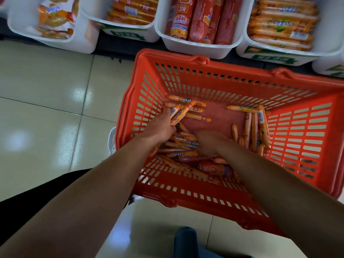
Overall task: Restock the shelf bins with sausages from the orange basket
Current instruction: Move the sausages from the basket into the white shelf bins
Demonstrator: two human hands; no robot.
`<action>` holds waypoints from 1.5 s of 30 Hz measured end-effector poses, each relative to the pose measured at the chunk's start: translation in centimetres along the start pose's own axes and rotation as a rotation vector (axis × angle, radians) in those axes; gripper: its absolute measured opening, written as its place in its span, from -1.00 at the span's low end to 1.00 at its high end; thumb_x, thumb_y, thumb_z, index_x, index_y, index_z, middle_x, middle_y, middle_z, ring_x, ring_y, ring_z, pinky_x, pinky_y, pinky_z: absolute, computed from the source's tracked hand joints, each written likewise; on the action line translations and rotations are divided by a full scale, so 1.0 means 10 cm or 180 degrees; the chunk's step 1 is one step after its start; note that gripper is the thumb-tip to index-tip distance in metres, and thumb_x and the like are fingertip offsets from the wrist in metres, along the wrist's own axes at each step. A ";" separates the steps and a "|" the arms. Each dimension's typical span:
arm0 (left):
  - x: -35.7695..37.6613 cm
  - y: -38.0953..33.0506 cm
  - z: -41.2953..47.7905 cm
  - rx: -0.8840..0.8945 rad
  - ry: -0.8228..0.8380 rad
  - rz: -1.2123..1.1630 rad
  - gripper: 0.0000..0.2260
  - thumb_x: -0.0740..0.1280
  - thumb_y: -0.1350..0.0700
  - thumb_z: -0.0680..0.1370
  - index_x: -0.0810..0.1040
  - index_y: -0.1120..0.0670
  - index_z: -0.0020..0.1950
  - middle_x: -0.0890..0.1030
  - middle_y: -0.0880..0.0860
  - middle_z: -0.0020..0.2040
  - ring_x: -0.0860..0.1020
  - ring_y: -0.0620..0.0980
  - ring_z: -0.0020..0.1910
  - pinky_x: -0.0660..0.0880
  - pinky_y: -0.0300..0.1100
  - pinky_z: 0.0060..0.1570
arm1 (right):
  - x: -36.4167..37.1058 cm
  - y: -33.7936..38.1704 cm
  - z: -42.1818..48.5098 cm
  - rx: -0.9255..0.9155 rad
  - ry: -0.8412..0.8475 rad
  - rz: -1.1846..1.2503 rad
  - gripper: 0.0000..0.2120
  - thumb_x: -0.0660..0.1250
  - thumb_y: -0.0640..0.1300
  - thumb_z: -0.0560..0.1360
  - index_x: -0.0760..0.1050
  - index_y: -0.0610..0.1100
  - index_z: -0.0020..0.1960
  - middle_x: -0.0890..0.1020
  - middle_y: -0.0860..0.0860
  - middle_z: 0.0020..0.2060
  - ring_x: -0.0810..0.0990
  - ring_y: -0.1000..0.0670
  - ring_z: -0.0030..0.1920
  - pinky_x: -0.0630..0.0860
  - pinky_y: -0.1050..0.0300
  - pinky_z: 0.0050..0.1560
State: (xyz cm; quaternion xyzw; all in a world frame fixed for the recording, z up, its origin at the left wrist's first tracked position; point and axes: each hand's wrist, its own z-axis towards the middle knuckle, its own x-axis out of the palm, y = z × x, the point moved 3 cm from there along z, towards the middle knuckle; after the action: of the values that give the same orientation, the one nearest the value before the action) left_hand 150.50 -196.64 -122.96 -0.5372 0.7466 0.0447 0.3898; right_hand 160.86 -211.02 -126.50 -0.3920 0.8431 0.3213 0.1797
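The orange basket stands on the floor in front of me, with several thin orange sausages loose on its bottom and a dark red thick one near its front. My left hand is inside at the left and grips a few thin sausages. My right hand is blurred and reaches down into the pile in the middle; its fingers are not clear. Above, white shelf bins hold thin orange sausages at the right and thick red sausages in the middle.
Two more white bins stand at the upper left, one with orange sausages and one with snack packets. Cream floor tiles spread to the left. A dark blue object sits at the bottom edge.
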 end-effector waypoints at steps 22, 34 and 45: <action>-0.93 -0.88 -0.91 0.0488 0.0098 0.0390 -0.39 0.36 0.10 0.58 0.17 0.07 0.56 0.51 0.15 0.29 0.52 0.07 -0.02 0.46 -0.09 -0.10 | -1.62 -0.65 -1.72 0.0398 -0.0378 0.0087 -0.75 0.51 0.01 0.41 0.46 -0.01 -0.07 0.55 0.08 -0.24 0.51 0.08 -0.28 0.36 0.17 -0.31; -2.00 -1.54 -1.18 0.0934 -0.0410 0.0810 -0.46 0.36 0.05 0.56 0.23 0.03 0.48 0.54 0.10 0.19 0.57 0.06 -0.04 0.55 -0.01 -0.14 | -2.92 -0.89 -2.17 0.0734 -0.1095 -0.0329 -0.40 0.52 0.08 0.36 0.42 -0.09 0.31 0.65 -0.05 0.03 0.58 -0.02 -0.05 0.55 -0.01 0.04; -2.15 -1.67 -0.21 0.0950 -0.0597 0.0518 -0.53 0.40 0.08 0.56 0.29 0.02 0.41 0.57 0.09 0.09 0.56 0.04 -0.09 0.46 -0.08 -0.22 | -3.00 -1.33 -1.07 0.0911 -0.1006 -0.0315 -0.35 0.50 0.03 0.43 0.36 -0.04 0.44 0.58 -0.02 0.20 0.50 -0.05 0.03 0.43 0.12 -0.01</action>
State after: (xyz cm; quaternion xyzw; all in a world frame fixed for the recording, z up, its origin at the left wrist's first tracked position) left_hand 165.91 -188.10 -102.08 -0.4047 0.7464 0.0148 0.5282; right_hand 189.51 -208.44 -107.40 -0.3481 0.8211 0.2466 0.3791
